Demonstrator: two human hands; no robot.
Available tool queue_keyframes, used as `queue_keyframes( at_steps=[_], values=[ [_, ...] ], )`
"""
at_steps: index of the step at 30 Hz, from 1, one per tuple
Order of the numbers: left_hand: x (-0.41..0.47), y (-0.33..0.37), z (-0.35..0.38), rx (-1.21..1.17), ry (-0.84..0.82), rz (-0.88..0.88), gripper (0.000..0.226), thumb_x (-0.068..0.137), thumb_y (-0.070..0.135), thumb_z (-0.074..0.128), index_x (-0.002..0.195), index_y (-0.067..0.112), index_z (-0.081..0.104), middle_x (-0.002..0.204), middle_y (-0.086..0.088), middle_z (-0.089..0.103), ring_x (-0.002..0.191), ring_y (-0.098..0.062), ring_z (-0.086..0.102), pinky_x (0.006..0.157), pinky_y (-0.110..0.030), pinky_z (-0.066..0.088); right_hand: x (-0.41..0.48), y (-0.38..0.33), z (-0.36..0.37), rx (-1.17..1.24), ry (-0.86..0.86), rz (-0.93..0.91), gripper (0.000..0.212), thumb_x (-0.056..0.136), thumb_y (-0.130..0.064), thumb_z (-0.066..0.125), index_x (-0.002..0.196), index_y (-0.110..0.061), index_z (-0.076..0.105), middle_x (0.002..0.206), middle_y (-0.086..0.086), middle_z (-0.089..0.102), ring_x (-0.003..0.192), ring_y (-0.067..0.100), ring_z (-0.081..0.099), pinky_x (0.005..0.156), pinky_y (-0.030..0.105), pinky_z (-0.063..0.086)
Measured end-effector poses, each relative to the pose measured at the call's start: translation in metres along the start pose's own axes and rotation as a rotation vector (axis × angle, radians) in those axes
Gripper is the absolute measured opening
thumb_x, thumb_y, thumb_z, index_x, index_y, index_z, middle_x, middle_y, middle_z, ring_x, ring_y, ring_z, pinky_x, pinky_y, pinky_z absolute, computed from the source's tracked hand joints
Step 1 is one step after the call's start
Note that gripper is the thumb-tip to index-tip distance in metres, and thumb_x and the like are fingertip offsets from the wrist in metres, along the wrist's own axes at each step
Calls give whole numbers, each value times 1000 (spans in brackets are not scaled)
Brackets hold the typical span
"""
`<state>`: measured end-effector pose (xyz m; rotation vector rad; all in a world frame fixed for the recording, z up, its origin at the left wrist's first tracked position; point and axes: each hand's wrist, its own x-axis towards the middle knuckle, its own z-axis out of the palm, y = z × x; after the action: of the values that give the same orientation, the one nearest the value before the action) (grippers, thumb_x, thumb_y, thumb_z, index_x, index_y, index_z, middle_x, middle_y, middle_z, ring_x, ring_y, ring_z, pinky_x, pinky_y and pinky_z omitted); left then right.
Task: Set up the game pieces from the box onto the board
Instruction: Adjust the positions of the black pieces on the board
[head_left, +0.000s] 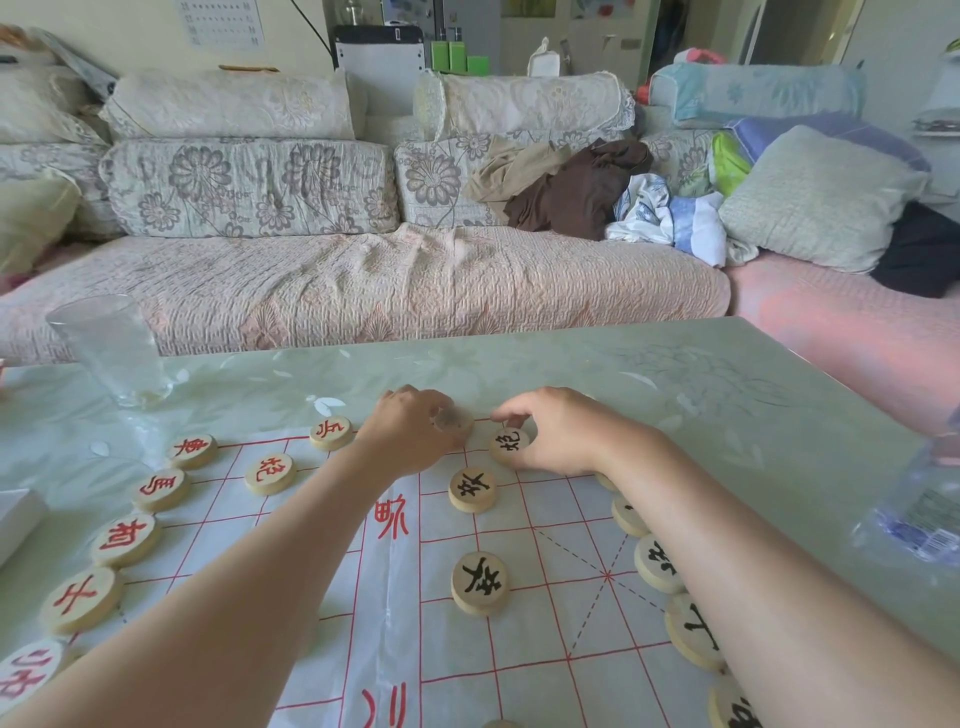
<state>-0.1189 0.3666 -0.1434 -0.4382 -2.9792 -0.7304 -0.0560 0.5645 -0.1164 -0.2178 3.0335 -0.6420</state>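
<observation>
**Board** (519, 649): a thin red-lined sheet, lying flat on the table (701, 374).

**Left hand** (410, 434): reaching to the board's 12 o'clock edge, fingers curling narrowly round a blurred piece (456, 422). Its face is unreadable.

**Right hand** (556, 434): working just beside the left, at 1 o'clock. Forefinger and thumb are pinching a black piece (510, 446) that is sitting on the sheet.

**Pawns**: two black ones, standing near 12 o'clock (472, 489) and centre (479, 583).

**Red row** (124, 540): running along the 9 o'clock side, with a cannon (270, 473) and a soldier (331, 432) inboard.

**Black row** (658, 564): running along the 3 o'clock side, partly hiding under the right forearm.

**Other items**: a glass (111, 353) at 10 o'clock and a bottle (930, 514) at 3 o'clock, both off the sheet. A white object (15, 519) at the 9 o'clock edge may be the box; that cannot be told.

**Hazards, as judged**:
- The right forearm is hanging over the black row. Pulling it back low would likely sweep those discs off their points.
- The sheet is looking light, so a dragging wrist could slide or wrinkle it and shift every placed piece.
- The hands are working almost touching, so one could nudge the other's disc off its crossing.
- A wide elbow swing could tip the glass or bottle.
</observation>
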Motion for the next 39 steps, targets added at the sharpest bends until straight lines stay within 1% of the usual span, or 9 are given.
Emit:
queue_keyframes(
  at_steps=[7,13,18,21,30,32,34,36,39],
  values=[
    [-1,2,2,34,-4,-9,55,80,55,64,129,32,55,123,3,55,120,-19,41,97,-35,41,1,0,1,-22,-6,21,52,78,-53,70,128,-40,61,118,-19,63,106,6,58,83,22,44],
    [-2,0,-2,33,-3,-7,63,81,59,61,135,30,47,124,7,55,122,-19,41,103,-39,38,3,-6,0,-45,-2,23,58,81,-44,68,136,-38,53,134,-14,56,122,11,53,94,25,42],
    [2,-7,-2,8,-6,9,46,82,48,65,124,30,60,115,9,63,113,-18,50,98,-40,44,16,-16,9,-34,28,12,42,85,-42,60,127,-40,61,131,-5,60,125,19,50,101,32,43],
    [3,-9,-3,12,-29,12,45,83,45,65,125,30,58,114,11,63,109,-18,53,95,-40,46,20,-21,19,-51,5,6,40,86,-42,53,125,-45,61,131,1,59,125,25,49,104,37,41],
    [-5,-10,-5,-39,-48,24,52,86,37,65,135,29,50,121,8,60,113,-20,52,98,-41,45,13,-25,16,-68,45,-48,39,90,-32,57,129,-37,61,133,-3,60,126,20,49,106,36,39],
    [-10,-8,-6,-51,-9,45,50,87,31,63,135,29,48,121,5,58,112,-21,52,97,-41,45,10,-26,13,-57,80,-84,36,89,-28,58,124,-37,64,124,-9,62,121,17,50,103,33,40],
    [-19,-4,-9,-67,59,94,40,88,25,62,127,28,55,112,5,57,106,-19,53,92,-35,46,3,-29,7,-38,62,-88,35,86,-23,60,115,-41,66,103,-18,60,105,13,55,89,27,45],
    [-31,2,-14,-71,75,125,30,88,19,58,116,28,59,103,7,57,96,-15,55,81,-28,45,-5,-33,0,-27,-16,-60,42,80,-19,61,110,-47,66,88,-17,60,86,12,61,74,28,51],
    [-50,11,-16,-52,-25,98,30,86,11,50,108,28,60,101,10,59,87,-12,56,69,-23,41,-16,-39,-2,-58,-122,-71,52,79,-14,62,117,-50,64,101,-10,68,79,13,64,73,31,56]
  ],
)
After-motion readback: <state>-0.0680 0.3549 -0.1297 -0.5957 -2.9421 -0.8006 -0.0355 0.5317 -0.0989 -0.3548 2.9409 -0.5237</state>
